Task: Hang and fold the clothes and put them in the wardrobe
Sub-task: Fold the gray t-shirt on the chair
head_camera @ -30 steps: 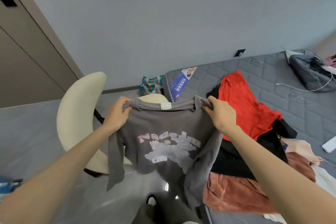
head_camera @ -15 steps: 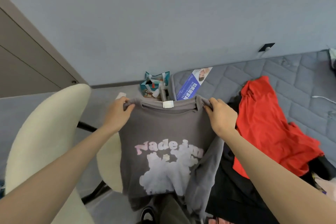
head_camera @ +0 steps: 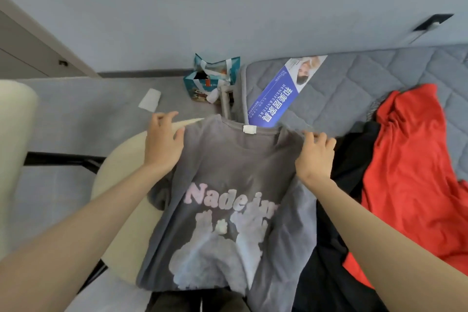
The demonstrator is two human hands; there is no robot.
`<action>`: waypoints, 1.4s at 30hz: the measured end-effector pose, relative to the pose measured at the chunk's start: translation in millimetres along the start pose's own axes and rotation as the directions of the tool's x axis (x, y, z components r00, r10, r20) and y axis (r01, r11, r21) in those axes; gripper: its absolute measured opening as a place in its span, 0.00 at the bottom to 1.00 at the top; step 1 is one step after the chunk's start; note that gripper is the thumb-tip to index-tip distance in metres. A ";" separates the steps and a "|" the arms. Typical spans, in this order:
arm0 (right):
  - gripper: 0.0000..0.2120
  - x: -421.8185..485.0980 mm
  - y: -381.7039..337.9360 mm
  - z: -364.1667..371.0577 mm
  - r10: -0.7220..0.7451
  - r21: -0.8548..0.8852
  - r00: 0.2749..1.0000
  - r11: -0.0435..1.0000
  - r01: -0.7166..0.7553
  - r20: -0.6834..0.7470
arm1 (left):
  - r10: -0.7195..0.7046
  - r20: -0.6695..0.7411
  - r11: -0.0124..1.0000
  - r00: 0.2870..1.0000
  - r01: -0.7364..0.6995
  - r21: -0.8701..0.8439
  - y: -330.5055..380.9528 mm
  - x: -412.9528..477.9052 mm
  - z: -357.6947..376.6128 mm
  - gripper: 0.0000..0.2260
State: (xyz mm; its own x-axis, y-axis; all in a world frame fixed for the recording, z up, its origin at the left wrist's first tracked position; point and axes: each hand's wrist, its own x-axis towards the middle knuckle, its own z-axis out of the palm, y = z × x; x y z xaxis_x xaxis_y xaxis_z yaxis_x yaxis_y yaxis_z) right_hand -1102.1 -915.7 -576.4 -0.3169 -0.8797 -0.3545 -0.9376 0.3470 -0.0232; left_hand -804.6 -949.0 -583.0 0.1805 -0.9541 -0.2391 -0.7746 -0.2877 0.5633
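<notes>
Here the grey T-shirt [head_camera: 228, 172] is seen print-up, laid partly over the cream chair seat [head_camera: 121, 164] beside the bed [head_camera: 354, 88]. One shoulder is touched by the left hand [head_camera: 163, 147], fingers loosely spread. The other is met by the right hand [head_camera: 315, 159], fingers curled; whether it is pinched cannot be told.
</notes>
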 end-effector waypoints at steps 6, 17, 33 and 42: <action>0.27 -19.1 -35.8 39.0 -0.177 0.094 0.982 0.981 0.171 0.064 | -0.383 -0.035 0.923 0.923 0.384 0.022 -72.6 -30.5 19.5 0.28; 0.16 -26.5 -170.8 79.8 -0.612 0.435 0.786 0.733 0.523 0.086 | -0.593 0.117 0.797 0.796 0.602 -0.057 -128.8 -50.5 37.5 0.12; 0.30 2.7 -294.4 112.6 -0.503 0.463 0.692 0.845 0.267 0.518 | -0.379 -0.295 0.881 0.877 0.245 -0.404 -180.1 -46.0 -34.4 0.07; 0.13 21.6 -221.4 92.3 -0.194 0.657 0.943 0.753 -0.032 0.268 | 0.203 -0.022 0.977 0.979 -0.204 -0.061 -121.7 -74.2 -20.6 0.07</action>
State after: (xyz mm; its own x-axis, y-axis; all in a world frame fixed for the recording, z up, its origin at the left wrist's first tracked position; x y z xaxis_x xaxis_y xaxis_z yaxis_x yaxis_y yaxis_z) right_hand -888.1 -981.6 -665.2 -0.0782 -0.8102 -0.5809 -0.6021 0.5028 -0.6202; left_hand -711.3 -845.0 -617.5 0.0326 -0.9942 -0.1024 -0.7566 -0.0915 0.6474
